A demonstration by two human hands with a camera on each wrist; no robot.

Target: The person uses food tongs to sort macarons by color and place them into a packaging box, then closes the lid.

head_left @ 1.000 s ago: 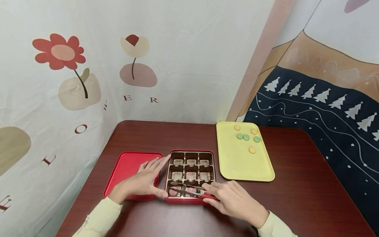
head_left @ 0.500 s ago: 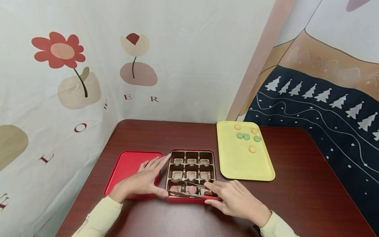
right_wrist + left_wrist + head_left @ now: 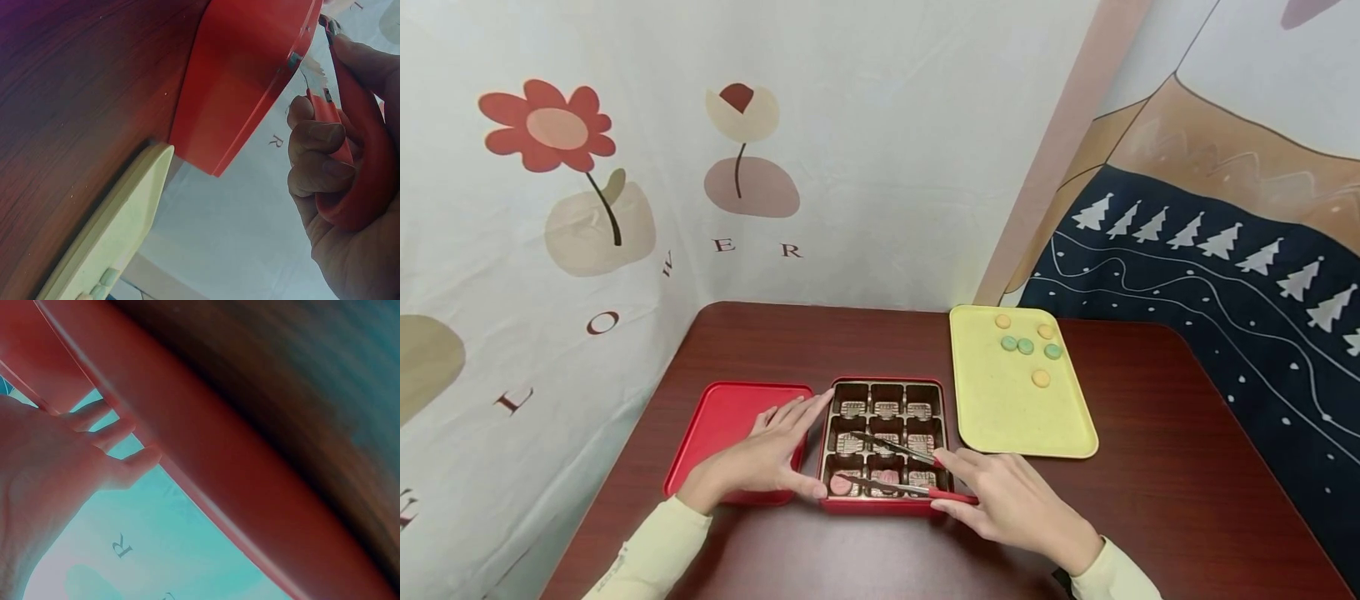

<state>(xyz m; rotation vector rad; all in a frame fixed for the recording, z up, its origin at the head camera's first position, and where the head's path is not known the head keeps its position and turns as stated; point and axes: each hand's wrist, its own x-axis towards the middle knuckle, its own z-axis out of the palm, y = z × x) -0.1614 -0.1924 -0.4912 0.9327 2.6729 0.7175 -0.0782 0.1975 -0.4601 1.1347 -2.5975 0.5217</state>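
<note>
A red box (image 3: 880, 507) with a gold-brown divided insert stands mid-table. Pink round sweets, one in the front-left compartment (image 3: 841, 484) and one in the front-middle compartment, lie in its front row; the middle sweet (image 3: 887, 477) is partly behind a tong arm. My right hand (image 3: 1011, 500) grips red-handled tongs (image 3: 953, 496), their arms spread wide over the box with nothing between the tips. In the right wrist view, fingers curl round the red handle (image 3: 362, 119). My left hand (image 3: 767, 458) rests along the box's left side, fingers straight and spread, thumb at the front-left corner.
A red lid-like tray (image 3: 730, 425) lies left of the box, partly under my left hand. To the right, a yellow tray (image 3: 1007, 425) carries several yellow and green round sweets (image 3: 1025, 346) near its far end. A printed cloth (image 3: 880, 167) hangs behind the table.
The tong arms have spread apart from around the front-middle pink sweet, leaving it in its compartment. My right hand has shifted slightly right; the left hand has stayed put.
</note>
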